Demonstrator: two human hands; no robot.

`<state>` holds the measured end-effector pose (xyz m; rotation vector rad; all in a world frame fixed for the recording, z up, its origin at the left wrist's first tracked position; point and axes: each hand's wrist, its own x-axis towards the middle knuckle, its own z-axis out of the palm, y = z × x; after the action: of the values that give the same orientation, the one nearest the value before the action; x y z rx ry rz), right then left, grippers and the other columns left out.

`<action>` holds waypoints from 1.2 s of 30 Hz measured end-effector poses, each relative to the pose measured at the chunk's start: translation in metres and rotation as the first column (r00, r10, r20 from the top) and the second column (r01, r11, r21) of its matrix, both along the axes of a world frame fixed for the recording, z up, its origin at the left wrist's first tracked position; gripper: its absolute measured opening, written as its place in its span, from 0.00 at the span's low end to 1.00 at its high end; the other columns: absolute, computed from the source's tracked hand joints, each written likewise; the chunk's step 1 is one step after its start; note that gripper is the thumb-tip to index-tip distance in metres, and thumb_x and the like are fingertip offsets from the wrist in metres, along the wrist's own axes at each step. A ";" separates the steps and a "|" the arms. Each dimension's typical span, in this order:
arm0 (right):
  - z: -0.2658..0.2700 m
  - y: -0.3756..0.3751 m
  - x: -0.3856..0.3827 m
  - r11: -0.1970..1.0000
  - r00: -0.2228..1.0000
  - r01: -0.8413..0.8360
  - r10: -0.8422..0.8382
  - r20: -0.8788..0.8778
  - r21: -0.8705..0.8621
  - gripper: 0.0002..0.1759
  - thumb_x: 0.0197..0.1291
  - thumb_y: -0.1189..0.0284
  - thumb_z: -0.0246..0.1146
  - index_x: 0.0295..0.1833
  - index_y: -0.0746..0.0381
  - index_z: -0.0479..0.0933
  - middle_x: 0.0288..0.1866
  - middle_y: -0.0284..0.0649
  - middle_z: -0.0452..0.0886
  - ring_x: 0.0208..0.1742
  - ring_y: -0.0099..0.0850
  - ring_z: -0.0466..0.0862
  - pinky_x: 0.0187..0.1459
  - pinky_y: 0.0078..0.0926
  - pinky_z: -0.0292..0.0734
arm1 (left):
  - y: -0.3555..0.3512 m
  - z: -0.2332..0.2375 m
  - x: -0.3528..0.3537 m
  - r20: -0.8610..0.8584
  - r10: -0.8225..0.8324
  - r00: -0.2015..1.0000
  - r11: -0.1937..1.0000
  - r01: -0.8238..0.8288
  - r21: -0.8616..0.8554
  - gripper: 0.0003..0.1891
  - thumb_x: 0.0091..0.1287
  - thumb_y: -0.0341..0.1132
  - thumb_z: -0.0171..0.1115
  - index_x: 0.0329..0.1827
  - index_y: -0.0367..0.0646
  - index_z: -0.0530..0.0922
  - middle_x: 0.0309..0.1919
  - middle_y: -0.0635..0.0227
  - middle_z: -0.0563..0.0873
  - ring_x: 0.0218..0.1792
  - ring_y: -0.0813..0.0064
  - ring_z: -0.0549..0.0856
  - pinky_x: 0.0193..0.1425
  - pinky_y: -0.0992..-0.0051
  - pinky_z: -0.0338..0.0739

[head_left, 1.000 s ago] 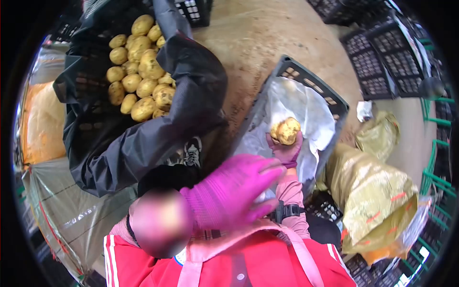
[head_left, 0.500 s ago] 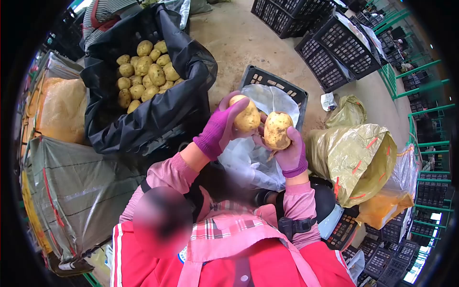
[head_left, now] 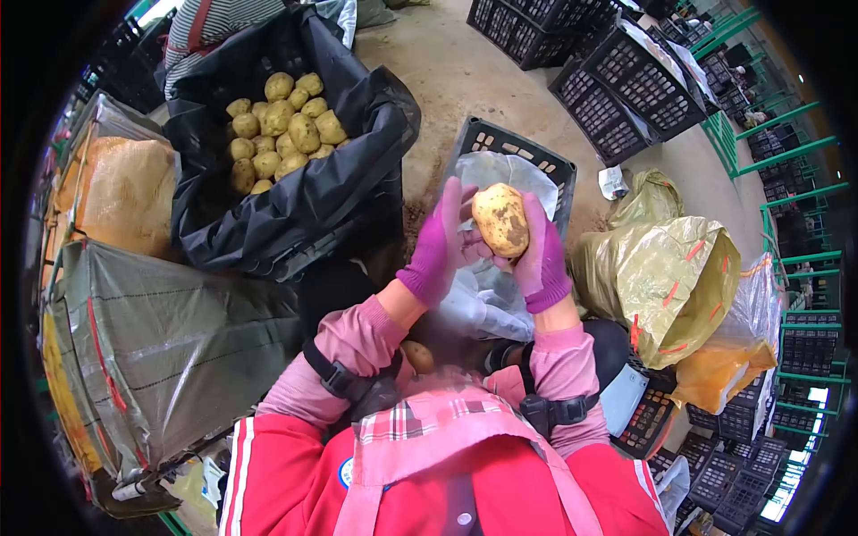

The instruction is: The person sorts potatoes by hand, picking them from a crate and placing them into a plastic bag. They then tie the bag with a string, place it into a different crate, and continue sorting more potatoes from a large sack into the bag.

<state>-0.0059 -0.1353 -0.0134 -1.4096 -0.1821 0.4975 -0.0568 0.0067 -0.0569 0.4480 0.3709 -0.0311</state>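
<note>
A potato (head_left: 500, 220) with brown patches on its pale yellow skin is gripped in my right hand (head_left: 543, 255), the purple-gloved fingers wrapped round its right side and underneath. On its other side my left hand (head_left: 435, 243), in a matching purple glove, is open, fingers apart and fingertips right at the potato. A second potato (head_left: 418, 357) lies low by my lap, beside my left forearm. Below both hands stands a black plastic crate (head_left: 556, 170) lined with a whitish plastic bag (head_left: 483, 308).
At the upper left, a crate with a black liner (head_left: 380, 116) holds a heap of potatoes (head_left: 304, 132). A gold woven sack (head_left: 639, 281) lies open at right; black crates (head_left: 639, 85) are stacked beyond. Large covered sacks (head_left: 170, 339) stand at left. A person in a striped top (head_left: 219, 31) is at the top left.
The potato in my left hand is gone from it, and a potato now shows by my lap. My left hand has come back beside my right, which still grips its potato, now turned.
</note>
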 end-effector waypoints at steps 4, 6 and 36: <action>0.025 -0.013 -0.007 0.957 0.999 -0.030 0.036 0.014 -0.288 0.28 0.75 0.50 0.50 0.64 0.61 0.74 0.47 0.37 0.82 0.38 0.23 0.83 0.34 0.17 0.78 | -0.004 -0.014 -0.005 0.457 -0.222 0.861 0.314 -0.381 0.870 0.46 0.49 0.37 0.81 0.70 0.33 0.65 0.58 0.50 0.79 0.54 0.56 0.83 0.57 0.64 0.79; 0.012 -0.011 -0.004 0.934 0.968 0.080 0.011 0.251 -0.349 0.27 0.71 0.54 0.57 0.65 0.62 0.73 0.50 0.39 0.81 0.46 0.27 0.83 0.43 0.22 0.79 | 0.006 -0.021 0.002 0.318 -0.370 0.873 -0.338 -0.445 0.829 0.45 0.49 0.37 0.82 0.68 0.32 0.66 0.57 0.48 0.79 0.53 0.52 0.83 0.57 0.64 0.80; 0.007 -0.006 -0.014 0.987 0.995 -0.098 0.093 0.041 0.127 0.39 0.68 0.46 0.60 0.72 0.63 0.64 0.59 0.39 0.75 0.52 0.25 0.81 0.46 0.18 0.80 | 0.002 0.033 -0.014 0.398 -0.044 0.916 0.450 -0.338 0.827 0.17 0.79 0.35 0.50 0.63 0.35 0.77 0.56 0.59 0.83 0.55 0.72 0.83 0.61 0.73 0.76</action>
<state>-0.0196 -0.1413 -0.0066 -1.2875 -0.3059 0.5315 -0.0706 0.0089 -0.0235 1.4721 0.0057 0.4585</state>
